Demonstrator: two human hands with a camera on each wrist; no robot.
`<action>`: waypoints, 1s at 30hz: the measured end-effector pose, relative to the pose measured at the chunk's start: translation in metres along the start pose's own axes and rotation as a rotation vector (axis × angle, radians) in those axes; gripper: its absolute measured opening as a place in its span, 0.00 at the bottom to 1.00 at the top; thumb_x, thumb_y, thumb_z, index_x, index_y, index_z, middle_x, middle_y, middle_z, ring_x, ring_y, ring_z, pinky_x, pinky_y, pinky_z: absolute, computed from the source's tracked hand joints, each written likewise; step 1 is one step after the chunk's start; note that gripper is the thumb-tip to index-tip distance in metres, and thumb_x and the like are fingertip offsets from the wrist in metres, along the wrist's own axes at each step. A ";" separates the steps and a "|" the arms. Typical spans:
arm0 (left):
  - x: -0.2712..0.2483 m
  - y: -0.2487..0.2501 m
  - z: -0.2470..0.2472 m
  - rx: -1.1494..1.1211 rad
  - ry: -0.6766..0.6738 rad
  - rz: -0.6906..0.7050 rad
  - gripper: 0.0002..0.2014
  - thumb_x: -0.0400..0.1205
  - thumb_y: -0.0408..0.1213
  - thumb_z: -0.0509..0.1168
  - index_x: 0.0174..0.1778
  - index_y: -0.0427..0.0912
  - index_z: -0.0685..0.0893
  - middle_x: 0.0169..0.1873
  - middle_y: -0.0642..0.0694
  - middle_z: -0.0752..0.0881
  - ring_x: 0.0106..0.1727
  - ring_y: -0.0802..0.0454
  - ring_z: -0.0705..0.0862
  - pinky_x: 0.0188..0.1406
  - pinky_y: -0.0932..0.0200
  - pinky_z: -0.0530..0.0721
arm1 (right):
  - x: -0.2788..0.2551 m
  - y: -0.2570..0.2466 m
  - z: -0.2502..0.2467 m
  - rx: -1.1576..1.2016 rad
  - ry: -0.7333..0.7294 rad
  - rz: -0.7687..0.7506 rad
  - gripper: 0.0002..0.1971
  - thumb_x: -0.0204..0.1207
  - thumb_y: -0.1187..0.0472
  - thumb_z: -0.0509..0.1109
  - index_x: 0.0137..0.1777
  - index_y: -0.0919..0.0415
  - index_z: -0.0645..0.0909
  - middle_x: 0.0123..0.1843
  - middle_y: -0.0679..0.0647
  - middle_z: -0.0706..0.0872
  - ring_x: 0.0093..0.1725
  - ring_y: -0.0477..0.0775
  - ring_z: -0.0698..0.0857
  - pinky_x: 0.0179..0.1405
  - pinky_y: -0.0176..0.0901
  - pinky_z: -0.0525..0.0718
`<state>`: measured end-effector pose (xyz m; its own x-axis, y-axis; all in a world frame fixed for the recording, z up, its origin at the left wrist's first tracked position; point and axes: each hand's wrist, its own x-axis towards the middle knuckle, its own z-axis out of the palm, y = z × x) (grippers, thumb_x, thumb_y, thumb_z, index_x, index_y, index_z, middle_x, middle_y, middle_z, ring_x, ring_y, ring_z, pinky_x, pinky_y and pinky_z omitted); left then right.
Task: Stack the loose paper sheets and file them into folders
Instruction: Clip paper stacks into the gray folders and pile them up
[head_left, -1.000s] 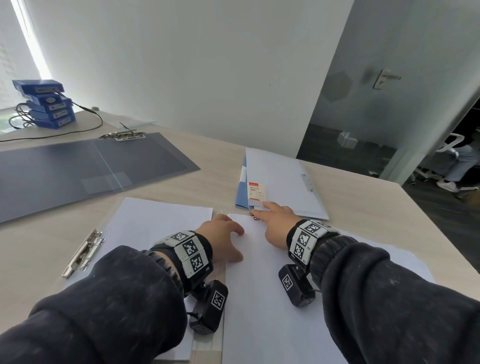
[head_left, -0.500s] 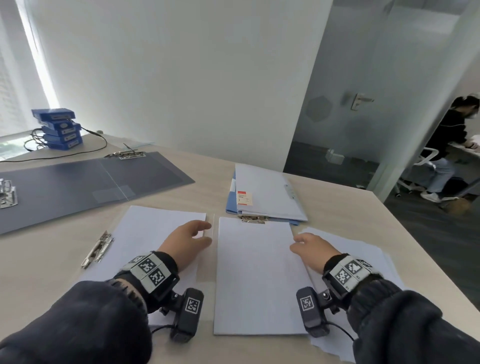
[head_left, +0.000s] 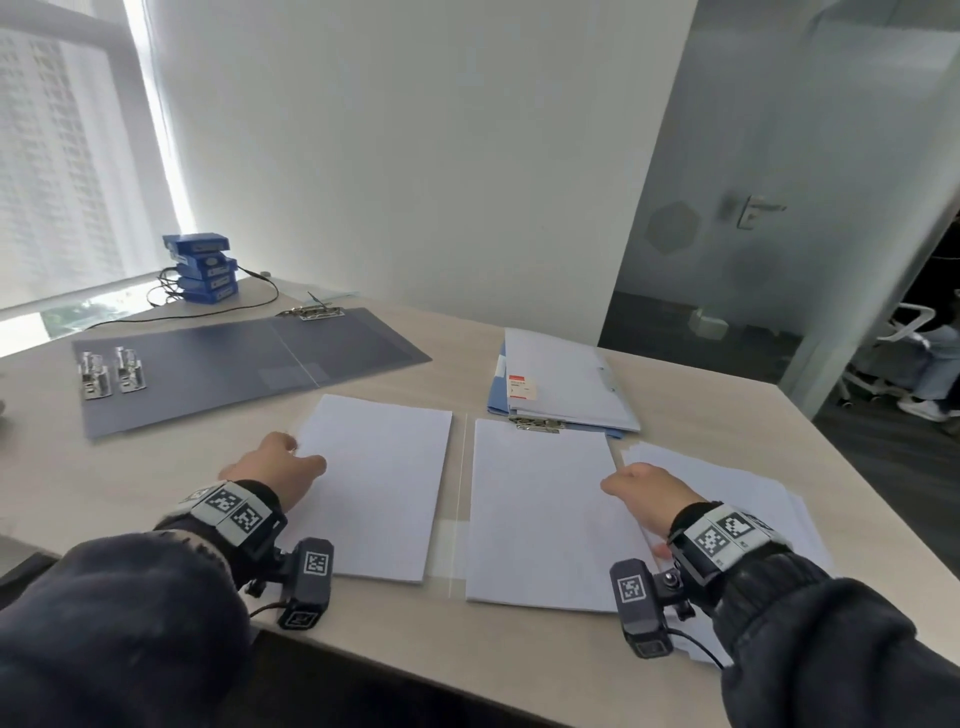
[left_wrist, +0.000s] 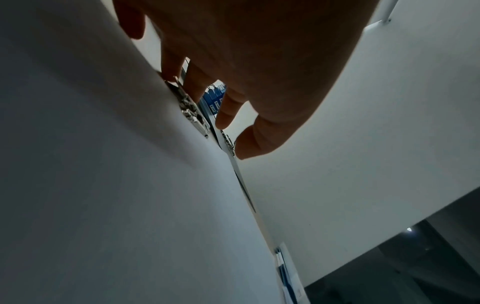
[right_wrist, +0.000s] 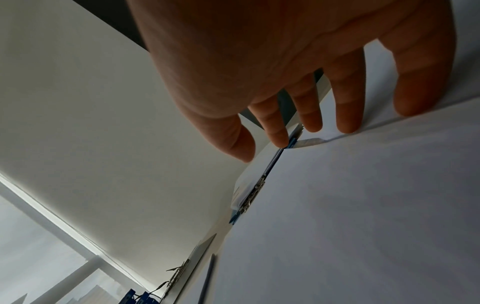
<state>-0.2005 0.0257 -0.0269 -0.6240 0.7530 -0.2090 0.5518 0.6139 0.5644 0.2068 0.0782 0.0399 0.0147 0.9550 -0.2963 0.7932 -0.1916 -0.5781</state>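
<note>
A clear folder lies open on the table, with a bare spine strip (head_left: 457, 540) between its two halves. One white paper stack (head_left: 379, 483) lies on its left half and another (head_left: 540, 514) on its right half. My left hand (head_left: 283, 457) is at the left stack's outer edge; in the left wrist view its loosely bent fingers (left_wrist: 171, 67) touch a metal clip (left_wrist: 189, 107) there. My right hand (head_left: 631, 480) rests at the right stack's outer edge with straight fingers (right_wrist: 348, 115) on paper. Loose sheets (head_left: 737, 488) lie spread to the right of it.
Light blue folders (head_left: 566, 384) are stacked behind the right stack, beyond a metal clip (head_left: 537, 423). A dark grey open folder (head_left: 234, 364) with clips lies at back left, beside stacked blue boxes (head_left: 200, 267) and a cable. The table edge runs close on the right.
Both hands have moved apart from the folder's top middle to the outer edges, the left going left and the right going right. The view has pulled back.
</note>
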 end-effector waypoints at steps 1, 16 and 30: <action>-0.002 0.001 -0.002 -0.008 0.001 0.012 0.34 0.75 0.57 0.66 0.77 0.51 0.74 0.72 0.42 0.82 0.69 0.35 0.80 0.70 0.45 0.77 | 0.000 0.001 0.001 0.005 -0.002 0.002 0.22 0.84 0.57 0.62 0.71 0.72 0.77 0.53 0.66 0.83 0.45 0.58 0.78 0.49 0.46 0.75; -0.095 0.107 -0.114 -0.499 -0.073 0.501 0.22 0.80 0.31 0.63 0.67 0.56 0.84 0.61 0.51 0.85 0.59 0.47 0.81 0.60 0.48 0.76 | 0.000 0.004 0.000 0.002 0.020 0.030 0.22 0.85 0.59 0.60 0.71 0.76 0.75 0.71 0.71 0.79 0.62 0.70 0.80 0.52 0.48 0.77; -0.153 0.144 -0.011 -0.831 -0.550 0.778 0.32 0.72 0.64 0.69 0.75 0.78 0.73 0.74 0.77 0.74 0.79 0.71 0.69 0.79 0.51 0.70 | -0.002 0.024 -0.021 0.661 -0.017 0.091 0.28 0.80 0.29 0.60 0.64 0.50 0.82 0.60 0.53 0.89 0.57 0.58 0.89 0.59 0.58 0.85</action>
<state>-0.0316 -0.0039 0.0956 0.1308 0.9684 0.2124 0.0303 -0.2180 0.9755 0.2387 0.0762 0.0424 0.0504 0.9257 -0.3750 0.2486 -0.3753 -0.8930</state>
